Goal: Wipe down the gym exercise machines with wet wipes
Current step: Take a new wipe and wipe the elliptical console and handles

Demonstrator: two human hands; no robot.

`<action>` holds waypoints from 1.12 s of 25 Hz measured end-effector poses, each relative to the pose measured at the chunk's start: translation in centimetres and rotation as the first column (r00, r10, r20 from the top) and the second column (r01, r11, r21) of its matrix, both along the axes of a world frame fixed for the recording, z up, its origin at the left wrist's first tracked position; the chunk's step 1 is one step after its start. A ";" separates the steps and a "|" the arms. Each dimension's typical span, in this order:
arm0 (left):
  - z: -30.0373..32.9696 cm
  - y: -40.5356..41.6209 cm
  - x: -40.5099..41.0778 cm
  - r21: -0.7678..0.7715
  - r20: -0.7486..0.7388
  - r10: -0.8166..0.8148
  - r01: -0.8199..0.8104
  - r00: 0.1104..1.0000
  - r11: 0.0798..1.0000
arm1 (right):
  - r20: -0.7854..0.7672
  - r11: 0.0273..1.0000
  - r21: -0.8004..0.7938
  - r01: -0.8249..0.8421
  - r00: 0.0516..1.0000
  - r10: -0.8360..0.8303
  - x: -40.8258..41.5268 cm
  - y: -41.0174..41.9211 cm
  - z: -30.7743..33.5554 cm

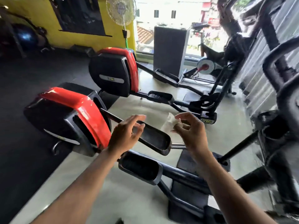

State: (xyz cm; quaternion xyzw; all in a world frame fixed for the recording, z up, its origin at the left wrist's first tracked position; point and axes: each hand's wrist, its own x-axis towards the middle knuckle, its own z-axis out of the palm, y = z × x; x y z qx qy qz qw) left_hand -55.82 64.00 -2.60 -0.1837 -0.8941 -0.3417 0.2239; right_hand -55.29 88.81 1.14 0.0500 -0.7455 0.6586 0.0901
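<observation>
A red and black elliptical trainer [68, 117] stands right in front of me, its two black foot pedals [153, 139] reaching toward me. My right hand [191, 131] pinches a crumpled white wet wipe [171, 121] in the air above the upper pedal. A short way left of the wipe, my left hand [127, 135] hovers with relaxed, spread fingers, holding nothing. Neither hand touches the machine. A second red and black elliptical [113, 71] stands farther back.
Black handlebars and the upright frame [278, 110] of the near machine crowd the right side. A spin bike [208, 67] and a tall black box [169, 50] stand by the window. A pedestal fan [121, 12] and yellow wall are behind. The floor is dark matting on the left and pale tile in the middle.
</observation>
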 end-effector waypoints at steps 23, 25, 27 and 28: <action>14.4 36.8 -25.8 -0.160 -0.320 -0.757 0.755 0.570 0.636 | -0.436 0.370 0.093 0.924 0.372 -0.820 0.2 11.0 10.5; 17.8 40.5 -27.5 -0.198 -0.375 -0.781 0.779 0.500 0.594 | -0.518 0.282 0.086 0.955 0.285 -0.807 -0.1 11.8 11.8; 20.6 43.9 -28.9 -0.230 -0.397 -0.807 0.804 0.438 0.549 | -0.623 0.151 0.114 0.982 0.189 -0.759 -0.2 13.0 12.9; 21.6 45.6 -29.4 -0.246 -0.398 -0.826 0.822 0.398 0.514 | -0.671 0.064 0.127 0.990 0.134 -0.730 -0.2 13.7 13.5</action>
